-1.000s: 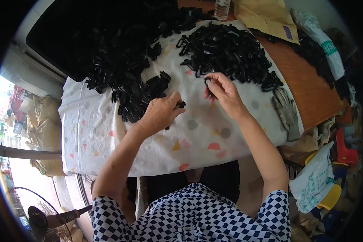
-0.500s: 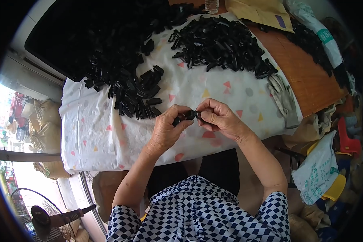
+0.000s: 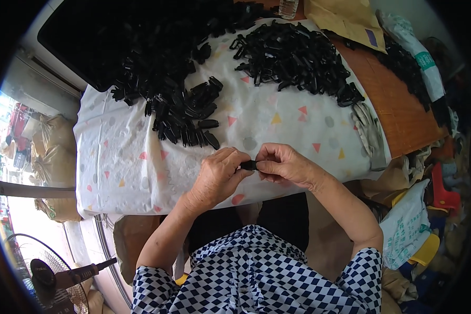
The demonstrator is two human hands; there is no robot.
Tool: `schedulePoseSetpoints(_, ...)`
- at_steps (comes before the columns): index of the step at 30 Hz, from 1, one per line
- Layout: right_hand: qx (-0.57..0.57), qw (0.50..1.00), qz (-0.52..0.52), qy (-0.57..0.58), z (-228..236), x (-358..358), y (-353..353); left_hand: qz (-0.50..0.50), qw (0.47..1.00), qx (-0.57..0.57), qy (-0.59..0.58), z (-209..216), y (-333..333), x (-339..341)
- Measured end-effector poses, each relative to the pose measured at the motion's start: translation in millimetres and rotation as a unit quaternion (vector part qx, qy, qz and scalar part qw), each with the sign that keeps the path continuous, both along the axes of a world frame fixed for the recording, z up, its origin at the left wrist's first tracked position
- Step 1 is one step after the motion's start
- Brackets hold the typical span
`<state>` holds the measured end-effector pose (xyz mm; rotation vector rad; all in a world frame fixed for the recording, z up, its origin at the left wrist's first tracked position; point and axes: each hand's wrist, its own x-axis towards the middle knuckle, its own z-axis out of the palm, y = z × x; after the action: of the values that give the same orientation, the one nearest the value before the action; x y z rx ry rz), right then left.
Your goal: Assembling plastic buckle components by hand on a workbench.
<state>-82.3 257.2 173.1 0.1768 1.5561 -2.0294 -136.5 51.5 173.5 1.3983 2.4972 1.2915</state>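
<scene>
Above the near edge of the table, a small black plastic piece (image 3: 249,165) spans the gap between my two hands. It looks like a buckle, though the fingers cover most of it. My left hand (image 3: 214,175) is closed on its left end, thumb against the fingers. The thumb and index finger of my right hand (image 3: 283,166) pinch its right end. Beyond my left hand lies a loose pile of similar black pieces (image 3: 186,115). A second heap of black pieces (image 3: 293,57) sits farther back to the right, on the patterned white cloth (image 3: 261,123).
A large black container (image 3: 70,44) stands at the far left, with pieces spilling from it. Pale gloves (image 3: 369,133) lie at the cloth's right edge. A brown paper bag (image 3: 345,21) and a clear cup (image 3: 288,8) are at the back. A fan (image 3: 44,275) stands lower left.
Both hands sit slightly lower in the picture, still together on the black piece, which now shows straighter between the fingertips. The view has shifted a little; the piles look unchanged.
</scene>
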Motion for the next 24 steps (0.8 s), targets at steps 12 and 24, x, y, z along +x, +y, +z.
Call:
schedulePoseSetpoints(12,-0.165,0.98,-0.006,-0.111,-3,1,-19,0.037,0.847,0.18,-0.499,2,-9,8)
schedulePoseSetpoints(24,-0.19,0.982,0.005,0.022,-33,12,-53,0.019,0.783,0.281,-0.555,-36,-24,24)
